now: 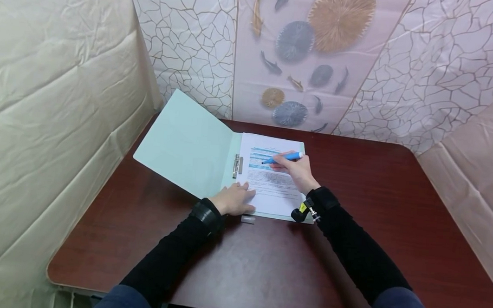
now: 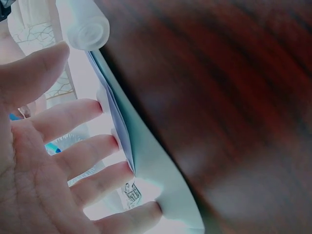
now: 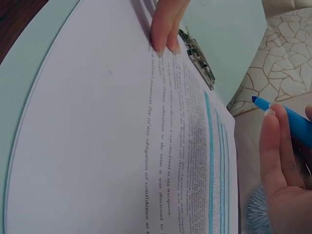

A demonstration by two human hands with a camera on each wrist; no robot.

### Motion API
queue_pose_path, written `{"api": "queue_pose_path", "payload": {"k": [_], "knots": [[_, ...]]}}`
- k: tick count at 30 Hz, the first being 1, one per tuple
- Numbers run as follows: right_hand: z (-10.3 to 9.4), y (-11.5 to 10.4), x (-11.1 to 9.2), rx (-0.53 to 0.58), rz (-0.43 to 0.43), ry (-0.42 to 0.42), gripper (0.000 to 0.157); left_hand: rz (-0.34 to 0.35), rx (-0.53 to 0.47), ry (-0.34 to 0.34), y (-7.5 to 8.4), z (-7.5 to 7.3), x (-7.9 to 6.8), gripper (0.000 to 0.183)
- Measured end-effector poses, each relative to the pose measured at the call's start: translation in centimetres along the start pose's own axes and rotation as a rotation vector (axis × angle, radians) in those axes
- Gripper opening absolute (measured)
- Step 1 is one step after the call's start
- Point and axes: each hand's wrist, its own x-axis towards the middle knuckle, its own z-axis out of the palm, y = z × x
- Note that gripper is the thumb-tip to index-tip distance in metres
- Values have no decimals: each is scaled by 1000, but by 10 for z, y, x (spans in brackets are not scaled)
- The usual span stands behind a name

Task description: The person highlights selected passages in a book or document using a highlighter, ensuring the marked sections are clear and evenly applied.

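Note:
A pale green folder (image 1: 188,146) lies spread out on the table, with printed sheets (image 1: 273,199) under its metal clip (image 1: 235,166). Blue highlighted lines run across the upper part of the top page. My right hand (image 1: 299,172) grips a blue highlighter (image 3: 297,124), uncapped, its dark tip over the highlighted text in the head view. With fingers spread, my left hand (image 1: 233,199) rests on the lower left of the sheets, fingertips on the paper and folder in the left wrist view. A translucent cap (image 1: 248,219) lies just below the folder's bottom edge, near the left thumb.
The dark red-brown wooden table (image 1: 373,202) has rounded corners. A patterned cloth (image 1: 194,39) hangs behind it, with cream fabric (image 1: 57,93) along the left and pinkish fabric (image 1: 476,152) on the right. A black wrist-camera mount (image 1: 299,215) hangs under the right wrist.

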Motion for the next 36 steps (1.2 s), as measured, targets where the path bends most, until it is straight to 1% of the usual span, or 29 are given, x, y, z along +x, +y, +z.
{"api": "queue_pose_path", "payload": {"k": [3,7,16,22,26,36], "knots": [[0,8,5,-13,2,13,36,-4,-3,-4,0,0,0,59],[1,13,7,-33,11,25,36,-8,-7,-7,0,-1,0,60],[5,21,11,-51,6,3,36,-8,7,-5,-1,0,1,59],[8,23,13,-109,6,11,32,-11,14,-10,0,0,1,59],[11,23,14,-126,13,13,30,-9,17,-17,0,-1,1,59],[16,27,19,-222,15,28,30,-7,19,-18,0,-2,0,58]]}}
